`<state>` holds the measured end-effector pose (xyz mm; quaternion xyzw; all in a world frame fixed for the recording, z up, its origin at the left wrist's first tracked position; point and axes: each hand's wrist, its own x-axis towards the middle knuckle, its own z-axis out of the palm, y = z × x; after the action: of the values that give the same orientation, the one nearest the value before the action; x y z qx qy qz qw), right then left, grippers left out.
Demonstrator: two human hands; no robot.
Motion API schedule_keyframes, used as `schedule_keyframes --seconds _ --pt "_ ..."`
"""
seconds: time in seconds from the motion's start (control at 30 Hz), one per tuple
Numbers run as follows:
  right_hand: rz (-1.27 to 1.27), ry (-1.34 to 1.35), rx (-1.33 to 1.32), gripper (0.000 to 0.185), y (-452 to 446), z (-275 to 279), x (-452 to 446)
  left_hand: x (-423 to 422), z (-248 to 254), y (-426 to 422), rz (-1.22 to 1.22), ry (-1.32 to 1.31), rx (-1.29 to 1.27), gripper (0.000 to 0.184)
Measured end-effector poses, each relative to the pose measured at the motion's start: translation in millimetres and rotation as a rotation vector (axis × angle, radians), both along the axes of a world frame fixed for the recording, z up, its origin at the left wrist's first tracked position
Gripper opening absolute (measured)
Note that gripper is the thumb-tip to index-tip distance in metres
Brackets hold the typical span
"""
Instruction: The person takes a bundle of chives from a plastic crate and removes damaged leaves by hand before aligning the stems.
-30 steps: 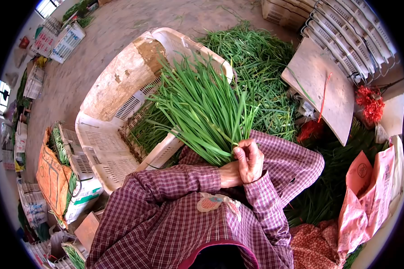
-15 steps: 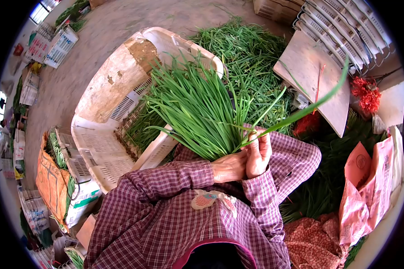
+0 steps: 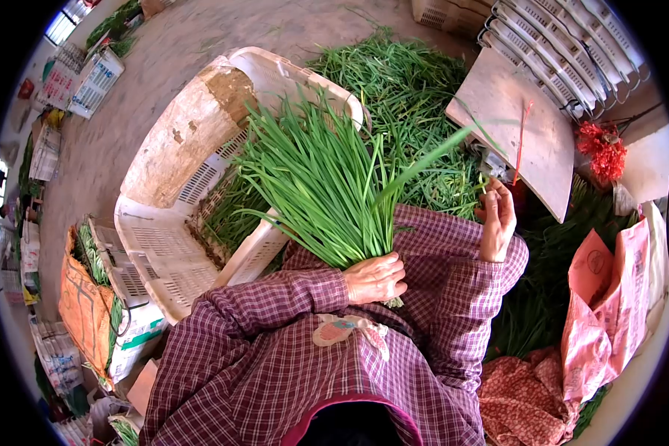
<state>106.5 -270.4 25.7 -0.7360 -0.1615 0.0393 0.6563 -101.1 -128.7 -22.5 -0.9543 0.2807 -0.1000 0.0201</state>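
A big, dirty-white plastic crate with slots (image 3: 171,234) is sitting at ten o'clock from the left hand (image 3: 375,279). A fat bunch of long, thin green leaves (image 3: 320,178) is leaning over its edge. The left hand is closing around the bunch near its bottom, so this hand is the nearer one. The bunch is pointing its tips to eleven o'clock and its pale ends to five o'clock. A messy green leaf pile (image 3: 416,82) is lying at twelve o'clock from the left hand. One long, blurry green leaf (image 3: 427,160) is slanting toward two o'clock. The right hand (image 3: 496,219) is also at two o'clock from the left, apart from the bunch. Its fingers are bending near the thumb, but I cannot tell if they are pinching anything.
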Motion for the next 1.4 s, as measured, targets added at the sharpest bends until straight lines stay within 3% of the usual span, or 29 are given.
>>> schedule_keyframes --seconds 0.07,0.1,0.13,0.23,0.33,0.4,0.47,0.5,0.53,0.57,0.6,0.7,0.87,1.0,1.13,1.23,1.4 --pt "-0.164 -0.488 -0.318 0.036 1 -16 -2 -1 1 0 -0.039 0.068 0.034 0.013" --pt "-0.257 -0.606 -0.42 0.027 8 -2 -15 -2 4 1 -0.047 0.083 0.039 0.012" --pt "-0.251 -0.602 -0.415 0.027 13 10 -26 -3 7 1 -0.055 0.098 0.043 0.012" --pt "0.194 -0.283 -0.427 0.015 25 24 -58 -4 4 2 -0.02 -0.015 -0.102 0.014" --pt "0.645 -0.202 -0.259 0.015 53 23 -99 11 -80 -28 0.312 -0.667 1.453 0.015" --pt "0.71 -0.339 -0.102 0.008 75 9 -122 -6 -126 -34 0.421 -0.869 1.975 0.02" --pt "0.707 -0.435 -0.207 0.008 89 10 -136 -39 -156 -28 -0.205 -0.978 2.561 0.041" --pt "0.69 -0.416 -0.3 0.01 92 17 -137 -13 -91 -31 -0.026 -1.267 2.969 0.041" --pt "0.692 -0.415 -0.3 0.01 95 16 -138 -12 -74 -27 -0.027 -1.264 2.969 0.041" --pt "0.64 -0.448 -0.346 0.011 97 13 -139 -13 -64 -22 0.46 -1.173 2.689 0.041" --pt "0.586 -0.481 -0.391 0.011 100 9 -141 -13 -61 -21 0.456 -1.174 2.732 0.041" --pt "0.678 -0.502 -0.53 0.018 99 -18 -153 -16 -58 -21 0.005 -1.353 3.039 0.041" --pt "0.832 -0.632 -0.72 0.025 98 -16 -174 -29 -58 -8 -0.481 -1.616 3.189 0.04" --pt "0.915 -0.514 -0.564 0.025 95 -9 -166 -29 -60 -8 -0.676 -1.732 3.238 0.039" --pt "0.717 -0.306 -0.343 0.019 95 -8 -151 -24 -63 -16 -0.812 -1.814 3.273 0.038" --pt "0.682 -0.434 -0.498 0.016 98 -9 -150 -21 -64 -19 -0.879 -1.837 3.279 0.038" --pt "0.663 -0.353 -0.49 0.015 100 -9 -151 -21 -63 -19 -0.978 -1.854 3.283 0.037"
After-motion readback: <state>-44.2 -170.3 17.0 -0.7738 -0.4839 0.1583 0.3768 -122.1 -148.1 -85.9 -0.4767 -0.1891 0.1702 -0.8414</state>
